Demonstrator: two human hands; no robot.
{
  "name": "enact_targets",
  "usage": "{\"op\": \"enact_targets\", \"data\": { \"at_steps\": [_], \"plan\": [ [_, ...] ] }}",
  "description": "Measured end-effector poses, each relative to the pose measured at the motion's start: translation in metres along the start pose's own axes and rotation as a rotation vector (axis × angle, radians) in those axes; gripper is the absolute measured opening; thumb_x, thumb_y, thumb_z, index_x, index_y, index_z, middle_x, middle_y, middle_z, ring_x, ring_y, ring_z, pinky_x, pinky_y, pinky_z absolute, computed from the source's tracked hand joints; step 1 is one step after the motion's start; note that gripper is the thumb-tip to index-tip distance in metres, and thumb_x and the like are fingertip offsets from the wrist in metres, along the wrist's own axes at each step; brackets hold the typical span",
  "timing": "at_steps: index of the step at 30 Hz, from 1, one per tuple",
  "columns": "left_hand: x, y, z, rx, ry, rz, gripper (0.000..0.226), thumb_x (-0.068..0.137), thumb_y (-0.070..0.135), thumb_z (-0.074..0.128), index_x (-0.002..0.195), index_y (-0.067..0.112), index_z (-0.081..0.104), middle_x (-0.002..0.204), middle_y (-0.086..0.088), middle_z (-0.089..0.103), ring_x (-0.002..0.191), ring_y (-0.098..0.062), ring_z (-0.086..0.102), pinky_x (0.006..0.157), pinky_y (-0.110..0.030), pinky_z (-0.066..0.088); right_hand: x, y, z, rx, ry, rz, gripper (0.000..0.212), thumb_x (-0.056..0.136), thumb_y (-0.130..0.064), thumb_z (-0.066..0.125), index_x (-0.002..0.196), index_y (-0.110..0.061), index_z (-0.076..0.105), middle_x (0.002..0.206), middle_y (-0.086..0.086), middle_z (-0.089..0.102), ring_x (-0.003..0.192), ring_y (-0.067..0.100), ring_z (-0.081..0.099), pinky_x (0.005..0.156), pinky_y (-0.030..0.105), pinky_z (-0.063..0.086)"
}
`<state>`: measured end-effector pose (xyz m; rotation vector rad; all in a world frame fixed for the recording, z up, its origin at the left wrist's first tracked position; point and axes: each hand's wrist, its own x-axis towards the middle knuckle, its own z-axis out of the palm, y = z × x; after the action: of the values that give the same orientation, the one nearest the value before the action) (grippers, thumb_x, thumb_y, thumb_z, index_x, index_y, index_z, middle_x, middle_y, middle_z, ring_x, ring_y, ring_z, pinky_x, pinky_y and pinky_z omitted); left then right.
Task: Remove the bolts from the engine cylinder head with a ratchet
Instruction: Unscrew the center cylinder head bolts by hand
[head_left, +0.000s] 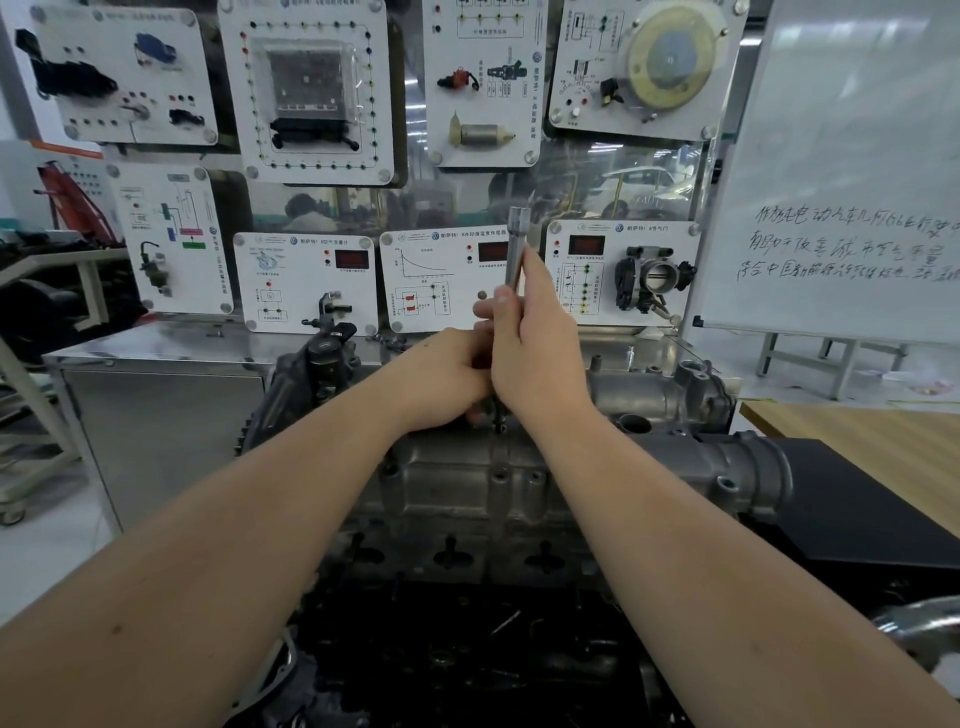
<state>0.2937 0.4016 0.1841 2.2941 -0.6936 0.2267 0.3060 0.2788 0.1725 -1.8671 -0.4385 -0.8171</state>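
Engine sits mid-frame, grey metal cylinder head on top, dark block below and nearer. Both bare forearms reach in from the near edge and meet above the far side of the head.

Right hand: fingers curled round the ratchet, gripping its lower part. The silver handle stands nearly upright, top end rising clear of the fist against the far display boards.

Left hand: just left of the right, touching it, fingers curled downward at the base of the tool. What the fingertips pinch is hidden behind the right hand; cannot tell whether they grip the tool's head or a bolt.

Small dark socket or bolt shows just below the two hands, standing on the head's top face.

Far: white training boards with car parts mounted. Far right: whiteboard with handwriting. Right: wooden tabletop, near the engine.
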Motion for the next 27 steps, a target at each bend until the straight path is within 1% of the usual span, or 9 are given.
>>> {"op": "enact_targets", "data": {
  "at_steps": [3,8,11,13,16,18,21,24,27],
  "plan": [
    [-0.0006,0.0005,-0.0004,0.030,-0.014,0.022,0.031,0.086,0.010,0.050,0.087,0.040,0.058,0.063,0.022,0.068,0.049,-0.002,0.063,0.043,-0.009,0.040,0.0007,0.0009,0.0003,0.054,-0.007,-0.005,0.044,0.106,-0.033,0.040,0.150,-0.025,0.039,0.091,-0.021,0.067,0.089,-0.011,0.061,0.075,0.006,0.043],
    [0.0028,-0.0023,0.0000,0.100,0.008,0.005,0.018,0.086,0.011,0.054,0.082,0.025,0.065,0.055,0.014,0.066,0.045,-0.003,0.060,0.040,-0.010,0.038,0.0004,-0.0007,0.0005,-0.018,-0.019,-0.084,0.022,0.101,-0.034,0.056,0.106,-0.015,0.063,0.081,-0.003,0.066,0.077,0.008,0.059,0.069,0.028,0.046],
    [0.0031,-0.0018,0.0003,0.072,0.018,0.007,0.019,0.084,0.010,0.054,0.081,0.026,0.065,0.057,0.014,0.067,0.047,-0.003,0.062,0.041,-0.010,0.039,0.0005,-0.0003,0.0004,-0.070,0.016,-0.142,0.020,0.102,-0.028,0.054,0.085,-0.017,0.058,0.071,-0.010,0.057,0.071,0.001,0.054,0.062,0.016,0.040],
    [0.0023,-0.0020,0.0001,0.018,0.014,-0.004,0.023,0.085,0.008,0.053,0.084,0.029,0.063,0.061,0.015,0.069,0.051,-0.005,0.066,0.044,-0.011,0.042,0.0012,-0.0004,0.0000,-0.051,0.027,-0.093,0.013,0.104,-0.026,0.049,0.098,-0.020,0.059,0.077,-0.013,0.062,0.075,-0.006,0.057,0.064,0.011,0.042],
    [0.0005,-0.0004,-0.0005,0.015,-0.014,0.011,0.031,0.086,0.007,0.054,0.084,0.037,0.060,0.065,0.020,0.070,0.054,-0.005,0.066,0.048,-0.011,0.043,0.0008,0.0001,-0.0010,0.024,0.009,0.005,0.038,0.106,-0.029,0.042,0.143,-0.022,0.046,0.098,-0.011,0.071,0.089,-0.005,0.063,0.075,0.011,0.047],
    [-0.0009,0.0017,-0.0009,0.033,-0.020,0.031,0.031,0.085,0.007,0.055,0.086,0.037,0.060,0.065,0.022,0.068,0.051,-0.002,0.063,0.047,-0.009,0.041,0.0005,0.0001,-0.0002,0.075,-0.004,0.019,0.045,0.107,-0.029,0.041,0.151,-0.022,0.038,0.101,-0.013,0.071,0.094,-0.002,0.064,0.078,0.011,0.045],
    [-0.0014,0.0021,-0.0012,0.044,-0.008,0.025,0.029,0.087,0.006,0.054,0.086,0.034,0.059,0.060,0.021,0.067,0.047,0.000,0.061,0.043,-0.009,0.039,0.0015,0.0004,0.0008,0.083,-0.015,-0.007,0.034,0.104,-0.032,0.049,0.137,-0.023,0.051,0.093,-0.013,0.070,0.091,-0.001,0.064,0.076,0.014,0.045],
    [-0.0010,0.0023,-0.0009,0.069,-0.005,0.017,0.026,0.089,0.009,0.055,0.082,0.033,0.059,0.055,0.021,0.065,0.046,0.001,0.061,0.041,-0.008,0.038,0.0011,0.0005,0.0008,0.022,0.001,-0.056,0.016,0.101,-0.035,0.054,0.110,-0.023,0.060,0.082,-0.013,0.065,0.079,-0.003,0.059,0.069,0.012,0.042],
    [-0.0008,0.0027,0.0000,0.054,0.001,0.025,0.026,0.088,0.008,0.054,0.082,0.033,0.060,0.057,0.022,0.066,0.047,0.000,0.062,0.042,-0.008,0.039,0.0014,-0.0006,0.0006,-0.054,0.043,-0.125,0.021,0.103,-0.029,0.051,0.086,-0.018,0.056,0.077,-0.015,0.052,0.078,0.001,0.051,0.069,0.013,0.038]
  ]
}}
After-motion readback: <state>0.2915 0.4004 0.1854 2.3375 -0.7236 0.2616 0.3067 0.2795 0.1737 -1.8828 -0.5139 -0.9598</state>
